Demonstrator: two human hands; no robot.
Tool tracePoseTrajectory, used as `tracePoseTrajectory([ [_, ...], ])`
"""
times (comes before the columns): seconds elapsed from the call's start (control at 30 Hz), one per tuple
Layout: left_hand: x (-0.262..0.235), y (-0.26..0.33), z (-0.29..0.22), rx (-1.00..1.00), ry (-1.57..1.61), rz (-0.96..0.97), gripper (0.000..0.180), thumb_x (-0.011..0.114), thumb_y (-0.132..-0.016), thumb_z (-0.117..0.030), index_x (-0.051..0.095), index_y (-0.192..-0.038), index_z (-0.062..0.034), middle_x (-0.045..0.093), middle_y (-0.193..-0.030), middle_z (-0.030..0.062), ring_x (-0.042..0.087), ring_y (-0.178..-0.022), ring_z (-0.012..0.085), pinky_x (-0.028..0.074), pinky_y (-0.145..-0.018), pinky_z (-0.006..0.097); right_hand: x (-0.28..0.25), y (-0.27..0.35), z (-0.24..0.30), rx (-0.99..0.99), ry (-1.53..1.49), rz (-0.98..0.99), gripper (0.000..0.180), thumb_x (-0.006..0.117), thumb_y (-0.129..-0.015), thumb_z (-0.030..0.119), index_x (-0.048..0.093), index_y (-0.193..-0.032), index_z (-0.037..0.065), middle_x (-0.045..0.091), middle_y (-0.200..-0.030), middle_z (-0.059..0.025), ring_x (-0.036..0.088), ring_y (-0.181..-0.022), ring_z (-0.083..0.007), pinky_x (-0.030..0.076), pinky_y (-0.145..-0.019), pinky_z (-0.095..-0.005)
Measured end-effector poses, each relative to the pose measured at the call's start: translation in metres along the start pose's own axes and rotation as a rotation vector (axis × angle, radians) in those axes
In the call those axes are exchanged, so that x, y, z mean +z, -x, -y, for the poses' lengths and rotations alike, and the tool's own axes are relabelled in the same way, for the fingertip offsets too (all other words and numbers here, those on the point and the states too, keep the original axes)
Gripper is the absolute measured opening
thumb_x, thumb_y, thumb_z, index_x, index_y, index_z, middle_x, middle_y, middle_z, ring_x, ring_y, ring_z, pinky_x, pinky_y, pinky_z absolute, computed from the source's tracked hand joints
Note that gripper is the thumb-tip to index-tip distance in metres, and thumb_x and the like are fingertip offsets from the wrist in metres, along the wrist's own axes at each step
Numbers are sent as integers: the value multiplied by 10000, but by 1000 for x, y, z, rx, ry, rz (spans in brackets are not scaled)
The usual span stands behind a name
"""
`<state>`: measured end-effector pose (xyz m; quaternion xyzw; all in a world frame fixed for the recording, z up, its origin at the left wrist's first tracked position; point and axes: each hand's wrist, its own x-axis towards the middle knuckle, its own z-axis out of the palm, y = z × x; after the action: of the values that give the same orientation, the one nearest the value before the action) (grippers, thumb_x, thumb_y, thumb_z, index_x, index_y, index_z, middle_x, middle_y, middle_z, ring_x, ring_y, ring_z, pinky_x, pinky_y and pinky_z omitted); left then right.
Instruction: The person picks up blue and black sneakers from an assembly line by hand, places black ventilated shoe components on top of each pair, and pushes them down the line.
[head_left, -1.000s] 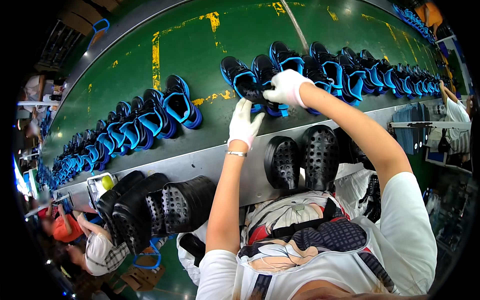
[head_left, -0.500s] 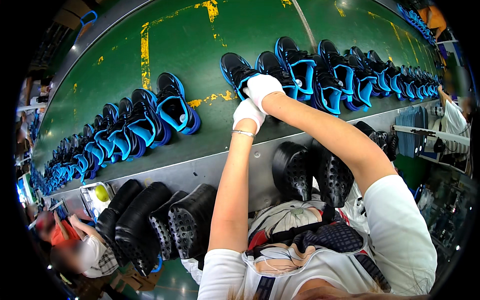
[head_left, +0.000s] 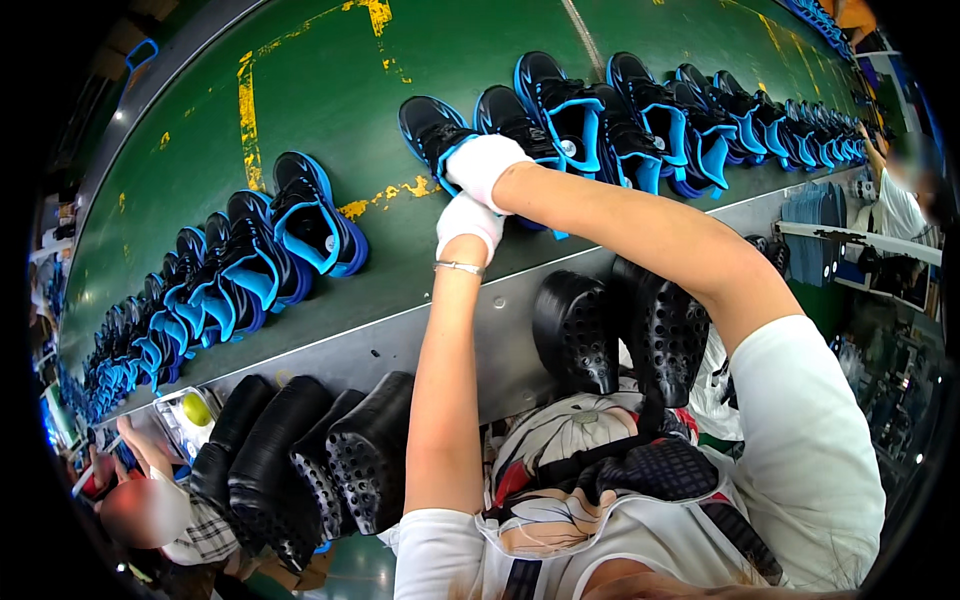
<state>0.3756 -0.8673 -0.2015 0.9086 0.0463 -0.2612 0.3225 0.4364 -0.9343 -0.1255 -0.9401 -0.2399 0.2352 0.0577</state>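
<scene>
Gloved right hand (head_left: 482, 166) fingers grasp a black-and-blue shoe (head_left: 436, 132); left hand (head_left: 467, 222) fingers' state unclear.

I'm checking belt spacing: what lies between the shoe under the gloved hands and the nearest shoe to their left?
In the head view, only bare green belt with worn yellow paint marks separates the shoe under the hands from the left shoe.

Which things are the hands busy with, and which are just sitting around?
Busy with:
- left hand and right hand, both in white gloves
- black-and-blue shoe on the green belt, which the right hand touches

Just sitting around:
- shoe row on the left
- shoe row on the right
- black soles hanging below the belt edge
- silver bracelet
</scene>
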Motion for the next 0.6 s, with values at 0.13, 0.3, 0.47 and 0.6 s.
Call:
tracePoseTrajectory([
  [0.13, -10, -4, -10, 23, -112, 43, 378, 645, -816, -391, 690, -1056, -102, 651, -1103, 169, 623, -1009, 348, 514, -845, 426, -1, -9, -8, 95, -143, 1, 475, 363, -960, 351, 608, -1155, -7, 607, -1157, -235, 606, -1044, -382, 488, -894, -416],
  [0.3, 5, -10, 9, 53, -120, -24, 449, 617, -825, -452, 661, -1123, -120, 648, -1131, 159, 615, -1035, 345, 509, -869, 418, -15, 0, 9, 356, -447, 123, 631, 279, -960, 507, 600, -1207, 22, 603, -1204, -219, 580, -1121, -371, 447, -971, -423],
  [0.47, -26, 20, 2, 271, -109, -2, 505, 639, -790, -413, 635, -1122, -32, 621, -1139, 210, 577, -1072, 371, 464, -923, 409, -45, 40, -11, -138, 84, 122, 284, 525, -854, 197, 705, -972, 12, 672, -1038, -200, 657, -956, -341, 525, -823, -416],
  [0.6, -34, 31, 2, 73, 317, -409, 363, 682, -821, -310, 656, -1012, -1, 673, -962, 154, 658, -715, 220, 532, -669, 338, -60, 51, -41, 57, -66, 1, 251, 558, -843, 192, 708, -941, 17, 677, -983, -210, 658, -936, -350, 527, -818, -406],
])
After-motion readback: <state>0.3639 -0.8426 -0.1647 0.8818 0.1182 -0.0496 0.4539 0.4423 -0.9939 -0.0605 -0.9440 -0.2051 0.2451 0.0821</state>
